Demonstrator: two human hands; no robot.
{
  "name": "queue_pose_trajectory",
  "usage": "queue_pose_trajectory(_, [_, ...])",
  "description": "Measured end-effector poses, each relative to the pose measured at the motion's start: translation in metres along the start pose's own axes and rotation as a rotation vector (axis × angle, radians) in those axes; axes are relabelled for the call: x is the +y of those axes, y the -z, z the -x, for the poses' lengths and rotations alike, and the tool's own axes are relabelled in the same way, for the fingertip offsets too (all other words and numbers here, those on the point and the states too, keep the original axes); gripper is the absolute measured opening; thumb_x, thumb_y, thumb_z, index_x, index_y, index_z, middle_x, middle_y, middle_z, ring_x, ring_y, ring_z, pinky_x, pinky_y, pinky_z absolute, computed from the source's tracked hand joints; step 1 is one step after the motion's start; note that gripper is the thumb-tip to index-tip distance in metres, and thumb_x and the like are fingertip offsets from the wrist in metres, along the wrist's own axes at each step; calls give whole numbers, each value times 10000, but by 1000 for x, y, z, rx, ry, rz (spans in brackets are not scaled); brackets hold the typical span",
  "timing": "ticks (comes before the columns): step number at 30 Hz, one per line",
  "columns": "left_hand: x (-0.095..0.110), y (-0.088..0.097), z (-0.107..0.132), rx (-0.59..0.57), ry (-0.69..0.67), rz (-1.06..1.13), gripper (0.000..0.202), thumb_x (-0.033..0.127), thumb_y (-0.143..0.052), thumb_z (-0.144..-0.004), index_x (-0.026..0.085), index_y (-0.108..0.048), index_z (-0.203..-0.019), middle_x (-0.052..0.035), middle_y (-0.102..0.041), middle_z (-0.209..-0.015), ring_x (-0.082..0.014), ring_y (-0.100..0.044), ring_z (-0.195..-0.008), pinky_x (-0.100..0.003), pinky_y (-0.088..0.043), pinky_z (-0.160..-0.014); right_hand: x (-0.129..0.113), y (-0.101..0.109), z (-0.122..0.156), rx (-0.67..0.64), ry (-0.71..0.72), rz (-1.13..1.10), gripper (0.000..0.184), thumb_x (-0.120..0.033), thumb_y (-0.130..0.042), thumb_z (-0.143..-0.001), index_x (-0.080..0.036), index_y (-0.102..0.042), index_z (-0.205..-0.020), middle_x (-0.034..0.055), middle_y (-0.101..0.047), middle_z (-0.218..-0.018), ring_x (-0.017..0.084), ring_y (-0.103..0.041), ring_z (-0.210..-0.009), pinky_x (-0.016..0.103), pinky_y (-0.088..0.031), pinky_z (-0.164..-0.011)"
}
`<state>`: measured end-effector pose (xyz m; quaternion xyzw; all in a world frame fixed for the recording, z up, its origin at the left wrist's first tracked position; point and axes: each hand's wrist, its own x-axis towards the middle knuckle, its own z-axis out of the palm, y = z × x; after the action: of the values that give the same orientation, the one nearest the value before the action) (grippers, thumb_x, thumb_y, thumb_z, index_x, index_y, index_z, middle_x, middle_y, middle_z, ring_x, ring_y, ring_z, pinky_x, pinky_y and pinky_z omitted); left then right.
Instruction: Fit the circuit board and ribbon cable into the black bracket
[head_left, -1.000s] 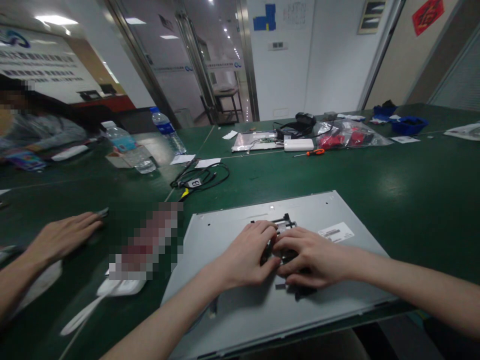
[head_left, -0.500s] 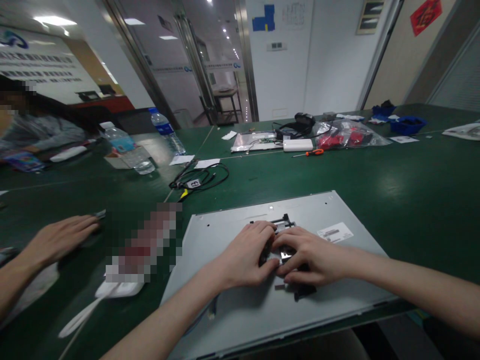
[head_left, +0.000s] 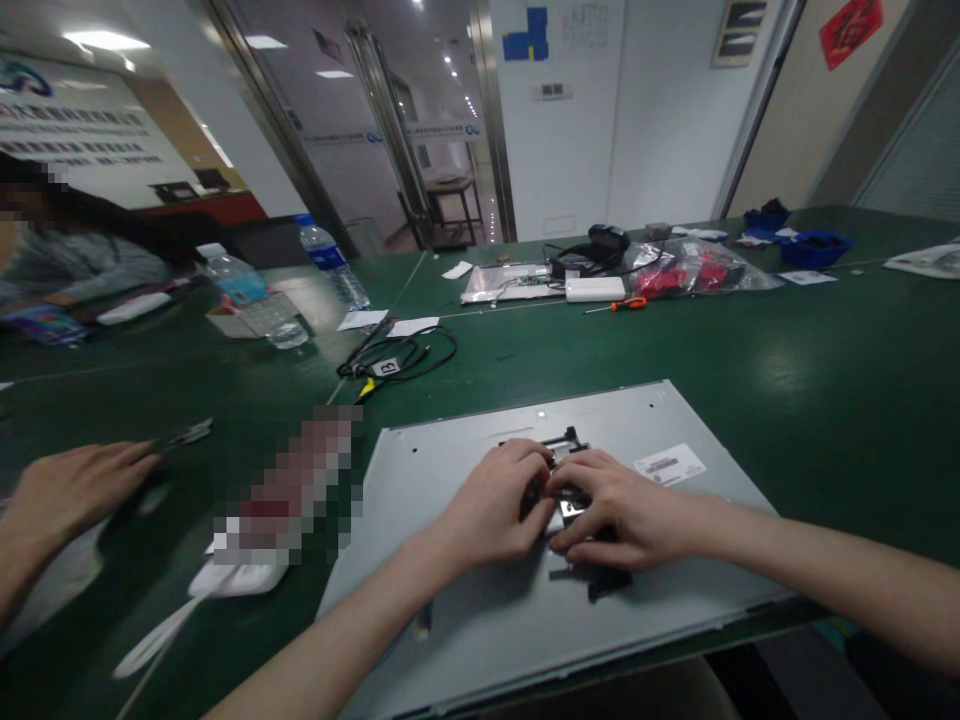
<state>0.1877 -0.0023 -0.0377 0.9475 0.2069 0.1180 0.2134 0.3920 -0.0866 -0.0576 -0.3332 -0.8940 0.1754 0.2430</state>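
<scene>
Low over a flat grey metal panel (head_left: pixel 480 620), my left hand (head_left: pixel 499 505) and my right hand (head_left: pixel 619 515) meet with fingers bent. Between them is a small black and silver part (head_left: pixel 574 507), gripped from both sides and mostly hidden by the fingers. My left thumb points in towards the right fingertips. Behind the fingers a black bracket-like piece (head_left: pixel 570 438) shows, and another black piece (head_left: pixel 609 582) lies in front of my right hand. A white label (head_left: pixel 670 465) is stuck on the panel to the right.
At left, another person's hand (head_left: pixel 82 490) is near a metal tool (head_left: pixel 191 432). A white cable (head_left: pixel 161 630) runs beside the panel. Farther back are a black cable coil (head_left: pixel 405 352), water bottles (head_left: pixel 334 265), an orange-handled screwdriver (head_left: pixel 628 304) and a bag with red items (head_left: pixel 697 270).
My fingers have shifted slightly around the part, and a pale bit shows beside my left thumb. The other person's hand has drawn back leftward, uncovering more of the metal tool.
</scene>
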Motion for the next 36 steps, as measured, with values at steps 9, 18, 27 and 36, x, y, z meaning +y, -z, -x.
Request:
queue_pose_trajectory(9, [0, 0, -1, 2, 17, 32, 19, 170, -614, -797, 179, -597, -799, -106, -639, -1133, -276, -571, -1095, -472, -472, -974, -4, 4, -1, -4, -46, -16, 177, -338, -638, -937, -265, -769, -1030, 106, -541, -1195, 248, -461, -1166, 456, -368, -1025])
queue_pose_trajectory(18, [-2, 1, -1, 17, 8, 53, 27, 167, -630, -798, 184, -622, -778, -92, -642, -1124, -264, -580, -1087, -470, -474, -973, -1, 3, -1, -19, -31, 2, 189, -341, -627, -943, -278, -759, -1063, 101, -551, -1196, 244, -479, -1159, 450, -369, -1017])
queue_pose_trajectory(27, [1, 4, 0, -1, -7, 34, 65, 172, -642, -749, 183, -601, -798, -96, -634, -1133, -279, -572, -1092, -489, -462, -985, -1, 3, -1, 1, -3, -3, 196, -337, -612, -951, -251, -764, -1039, 109, -546, -1201, 241, -477, -1166, 443, -374, -1019])
queue_pose_trajectory(36, [3, 6, 1, -33, -31, 19, 198, 197, -664, -680, 187, -562, -850, -98, -603, -1146, -288, -543, -1110, -491, -442, -1005, 2, 1, 0, -6, 4, 4, 167, -316, -631, -935, -246, -765, -1006, 105, -557, -1205, 247, -486, -1161, 460, -387, -1015])
